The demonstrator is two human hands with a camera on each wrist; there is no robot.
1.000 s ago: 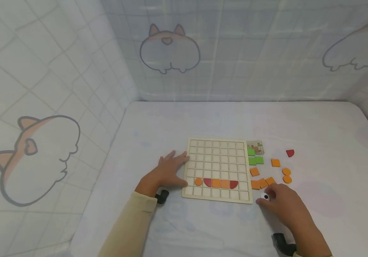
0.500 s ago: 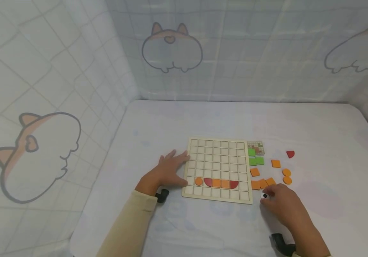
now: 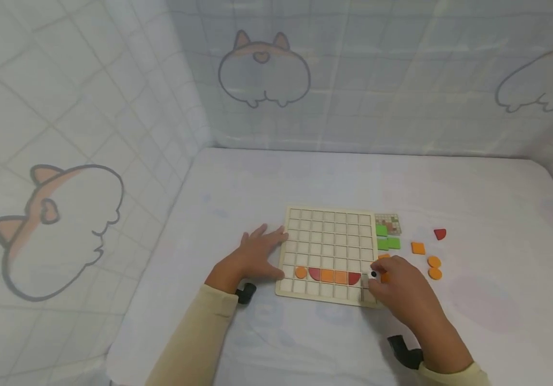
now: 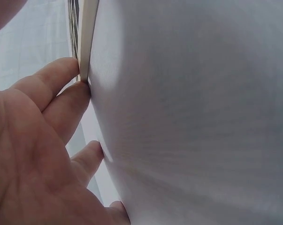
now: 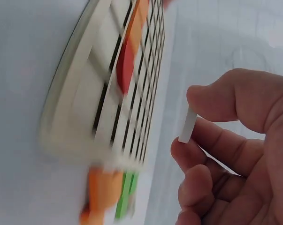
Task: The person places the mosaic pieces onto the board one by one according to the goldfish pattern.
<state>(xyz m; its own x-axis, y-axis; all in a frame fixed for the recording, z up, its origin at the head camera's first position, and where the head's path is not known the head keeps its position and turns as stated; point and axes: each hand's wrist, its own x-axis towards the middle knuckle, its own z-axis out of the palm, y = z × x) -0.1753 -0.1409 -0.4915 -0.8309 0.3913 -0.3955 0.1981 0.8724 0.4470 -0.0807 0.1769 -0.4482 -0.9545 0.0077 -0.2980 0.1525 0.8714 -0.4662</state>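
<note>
My right hand (image 3: 403, 289) pinches a small white tile (image 5: 187, 125) with a black dot between thumb and fingertips, above the lower right part of a pale grid board (image 3: 327, 241). Spread along the board's left edge, my left hand (image 3: 256, 256) touches it with its fingertips; the left wrist view shows two fingers (image 4: 68, 101) against the rim. One row near the board's front holds an orange disc (image 3: 301, 272), a dark red piece (image 3: 314, 274), two orange squares (image 3: 327, 275) and a red piece (image 3: 353, 278). The cell under the right hand is partly hidden.
Right of the board lie green squares (image 3: 393, 243), a small pattern card (image 3: 392, 222), orange squares (image 3: 418, 248), orange discs (image 3: 434, 262) and a red quarter piece (image 3: 440, 234). Some orange pieces are partly covered by the right hand. A curtain with cartoon prints surrounds the white table (image 3: 247, 177).
The right hand has picked up the white tile from beside the board and carried it left, over the board's right edge. The left hand stays on the board's edge.
</note>
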